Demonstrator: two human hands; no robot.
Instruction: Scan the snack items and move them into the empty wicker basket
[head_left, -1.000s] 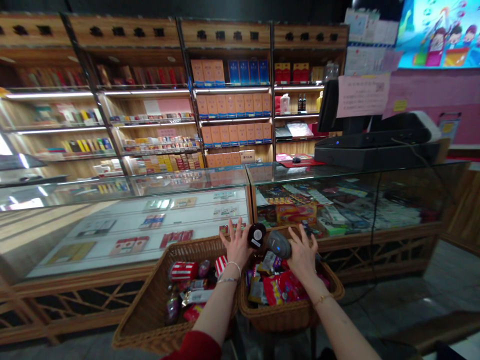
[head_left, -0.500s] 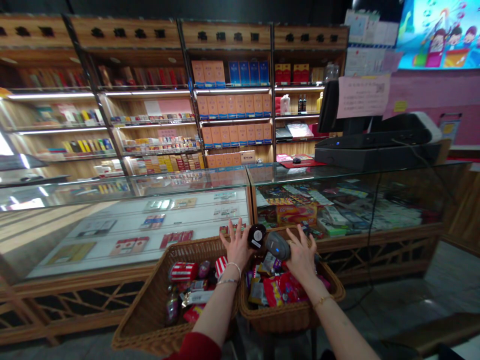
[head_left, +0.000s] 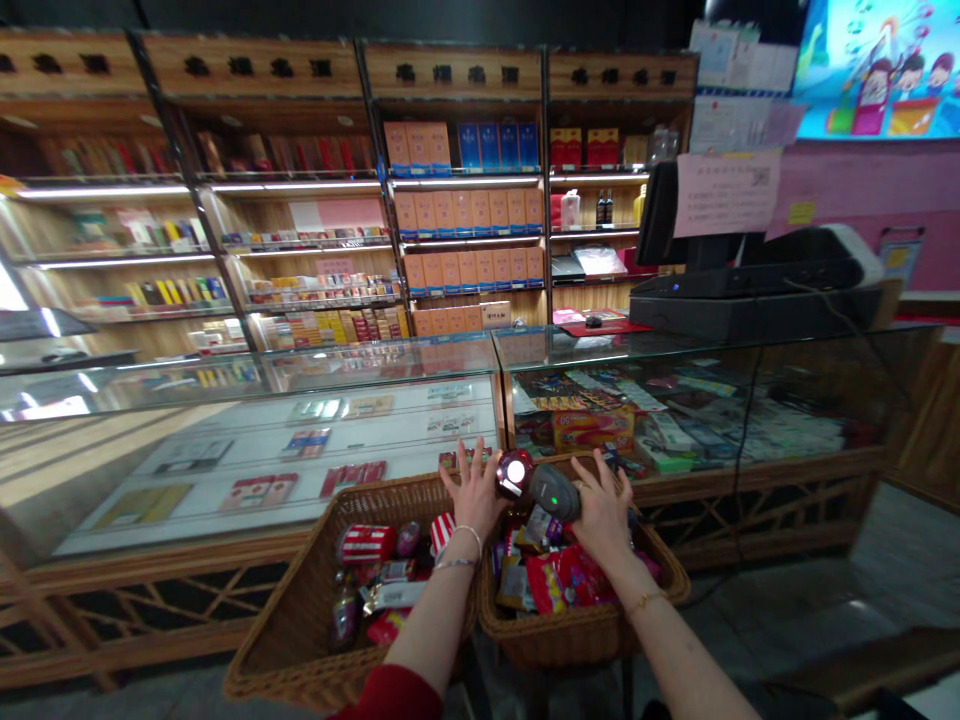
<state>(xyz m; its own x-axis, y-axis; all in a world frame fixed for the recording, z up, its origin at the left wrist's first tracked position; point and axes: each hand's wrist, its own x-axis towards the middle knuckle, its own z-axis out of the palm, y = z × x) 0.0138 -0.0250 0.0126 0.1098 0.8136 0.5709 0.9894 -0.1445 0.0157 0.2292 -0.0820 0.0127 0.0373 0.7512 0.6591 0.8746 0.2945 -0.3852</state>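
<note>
Between its thumb and fingers, my left hand [head_left: 474,492] grips a dark red, round item [head_left: 514,473] with a bright round label and a smaller white label facing me; its exact kind I cannot make out. My right hand [head_left: 602,505] is closed round a grey barcode scanner [head_left: 555,492], whose small light glows green. The scanner's head is right beside the round item. Under my left forearm is a wicker basket [head_left: 281,610] with striped packs and a bottle. Beneath my right hand, a second wicker basket [head_left: 555,622] holds snack bags, among them a red bag [head_left: 556,580].
Behind the baskets runs a glass display counter [head_left: 420,350] with wooden framing. A monitor [head_left: 660,212] and a dark machine [head_left: 750,300] stand on its right part, and a cable [head_left: 746,450] hangs down the front. Stocked shelves [head_left: 472,180] line the back wall.
The scanner's light has turned from blue to green. The round item is now lit up reddish with a bright label. Both hands have stayed in place.
</note>
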